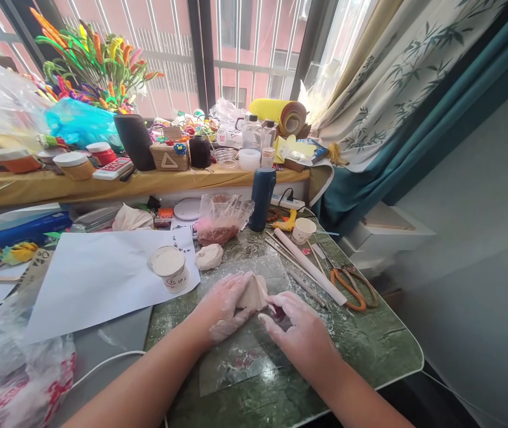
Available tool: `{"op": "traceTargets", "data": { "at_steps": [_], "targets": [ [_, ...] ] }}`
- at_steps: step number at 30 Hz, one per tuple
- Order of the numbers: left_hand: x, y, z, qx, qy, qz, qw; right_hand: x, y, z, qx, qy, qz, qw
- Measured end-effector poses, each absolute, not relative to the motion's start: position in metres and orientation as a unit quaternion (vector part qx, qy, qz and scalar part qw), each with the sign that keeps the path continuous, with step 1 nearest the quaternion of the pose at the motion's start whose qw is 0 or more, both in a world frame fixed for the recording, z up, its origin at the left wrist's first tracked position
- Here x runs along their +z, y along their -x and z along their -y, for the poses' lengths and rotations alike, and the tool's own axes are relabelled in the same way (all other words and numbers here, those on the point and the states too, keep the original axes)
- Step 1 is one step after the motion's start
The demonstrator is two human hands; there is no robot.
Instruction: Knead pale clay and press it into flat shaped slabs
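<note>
A pale, folded piece of clay dough (pixel 254 292) stands over a clear plastic sheet (pixel 236 374). My left hand (pixel 229 303), dusted with white powder, is closed around its left side. At its right edge is my right hand (pixel 294 321), with the index fingertip against the dough and the thumb apart from it. Beyond my left hand sits a rounded lump of the same pale dough (pixel 209 257). A paper cup of white powder (pixel 171 270) stands to the left on a white paper sheet (pixel 97 285).
To the right lie a white rolling rod (pixel 310 267), thin sticks, orange-handled scissors (pixel 354 291) and another paper cup (pixel 304 230). A dark blue bottle (pixel 263 199) and a plastic bag of reddish material (pixel 222 220) stand behind. Jars and pipe-cleaner flowers (pixel 102 65) crowd the windowsill.
</note>
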State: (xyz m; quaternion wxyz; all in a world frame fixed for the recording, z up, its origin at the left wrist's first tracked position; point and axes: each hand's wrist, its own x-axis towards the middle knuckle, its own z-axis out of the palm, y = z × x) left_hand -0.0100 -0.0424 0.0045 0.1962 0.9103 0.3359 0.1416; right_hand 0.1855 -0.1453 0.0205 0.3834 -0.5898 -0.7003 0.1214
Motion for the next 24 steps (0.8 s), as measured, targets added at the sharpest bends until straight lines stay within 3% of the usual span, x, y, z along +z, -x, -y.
{"op": "traceTargets", "data": {
  "at_steps": [8, 16, 24],
  "targets": [
    [0.001, 0.011, 0.043, 0.157, -0.906, -0.335, 0.207, 0.025, -0.196, 0.120, 0.249, 0.525, 0.679, 0.448],
    [0.001, 0.009, 0.042, 0.154, -0.908, -0.327, 0.211, 0.011, -0.191, 0.087, 0.388, 0.522, 0.536, 0.538],
    [0.005, 0.008, 0.043, 0.151, -0.902, -0.342, 0.217, 0.010, -0.199, 0.094, 0.285, 0.515, 0.638, 0.496]
  ]
}}
